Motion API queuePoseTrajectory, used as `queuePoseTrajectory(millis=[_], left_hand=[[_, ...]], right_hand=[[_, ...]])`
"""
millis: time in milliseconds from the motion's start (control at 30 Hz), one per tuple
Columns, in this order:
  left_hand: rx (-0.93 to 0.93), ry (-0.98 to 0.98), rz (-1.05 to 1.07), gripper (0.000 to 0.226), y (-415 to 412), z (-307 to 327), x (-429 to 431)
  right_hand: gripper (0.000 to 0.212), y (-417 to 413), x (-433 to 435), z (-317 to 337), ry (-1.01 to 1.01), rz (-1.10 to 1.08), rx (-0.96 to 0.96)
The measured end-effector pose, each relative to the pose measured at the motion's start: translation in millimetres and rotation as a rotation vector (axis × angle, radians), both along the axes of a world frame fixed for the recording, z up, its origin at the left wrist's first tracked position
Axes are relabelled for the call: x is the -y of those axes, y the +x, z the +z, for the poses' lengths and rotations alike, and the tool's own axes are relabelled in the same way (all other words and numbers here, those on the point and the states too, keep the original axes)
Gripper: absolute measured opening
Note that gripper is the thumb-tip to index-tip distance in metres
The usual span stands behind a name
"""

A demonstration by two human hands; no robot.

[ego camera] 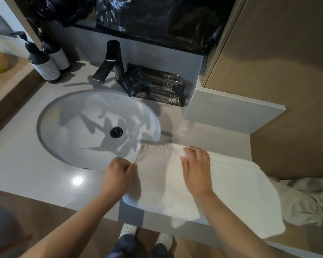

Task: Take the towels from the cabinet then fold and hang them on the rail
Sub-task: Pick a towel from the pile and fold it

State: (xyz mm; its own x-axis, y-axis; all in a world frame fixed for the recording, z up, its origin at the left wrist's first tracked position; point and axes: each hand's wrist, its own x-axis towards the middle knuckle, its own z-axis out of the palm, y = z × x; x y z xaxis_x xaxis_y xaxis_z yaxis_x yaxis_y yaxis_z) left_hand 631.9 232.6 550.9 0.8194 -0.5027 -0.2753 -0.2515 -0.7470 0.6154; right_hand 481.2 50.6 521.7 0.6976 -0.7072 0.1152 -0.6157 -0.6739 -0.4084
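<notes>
Folding white towel point(162, 185) on counter point(26, 164) just right of sink point(67, 116), far corner over basin rim. Left hand point(117, 172) pinches sink-side edge; right hand point(196, 168) lies flat on top, fingers straight. Soft, light, floppy, likely sags when lifted; best taken at hemmed corners.

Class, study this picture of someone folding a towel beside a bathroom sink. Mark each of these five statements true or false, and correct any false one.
1. The white towel lies on the counter, to the right of the sink. True.
2. The left hand rests inside the sink. False: it pinches the towel's left edge.
3. The right hand rests on top of the towel. True.
4. Water runs from the faucet. False: no water shows at it.
5. Two dark pump bottles stand at the counter's far left. True.
</notes>
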Motion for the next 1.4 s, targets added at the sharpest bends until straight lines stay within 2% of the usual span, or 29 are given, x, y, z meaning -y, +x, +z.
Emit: queuePoseTrajectory(millis=[100,200,300,500,600,667,767,867,933,1033,1133,1300,1400], left_hand=[[0.038,0.028,0.058,0.039,15,2,-23],[-0.013,0.083,0.119,0.041,39,5,-50],[-0.079,0.128,0.066,0.039,59,7,-62],[-0.27,0.076,0.07,0.036,70,7,-60],[-0.32,0.041,0.091,0.037,68,9,-61],[-0.334,0.026,0.105,0.039,64,9,-62],[-0.319,0.006,0.114,0.044,57,10,-62],[-0.333,-0.057,0.053,0.042,48,11,-71],[-0.279,-0.073,-0.043,0.042,41,6,-82],[-0.099,0.099,-0.166,0.054,34,-2,-95],[-0.075,0.113,-0.168,0.064,31,-6,-98],[0.079,0.132,-0.136,0.058,30,-9,-99],[0.219,0.16,-0.115,0.056,31,-10,-97]], right_hand=[[0.027,25,-20,1,-0.014,0.031,0.003],[0.026,57,-48,3,-0.019,0.048,-0.017],[0.024,73,-57,4,-0.006,0.06,-0.016],[0.036,74,-24,18,0.187,0.191,-0.134],[0.044,72,-25,21,0.189,0.256,-0.208],[0.045,66,-29,20,0.184,0.27,-0.163],[0.034,60,-36,16,0.147,0.249,-0.096],[0.024,69,-34,18,0.195,0.181,-0.125],[0.018,78,-31,22,0.214,0.167,-0.19],[0.015,82,-24,29,0.277,0.141,-0.122],[0.014,82,-21,31,0.304,0.056,-0.031],[0.018,99,-25,18,0.187,-0.024,-0.223],[0.021,104,-25,11,0.156,-0.069,-0.234]])
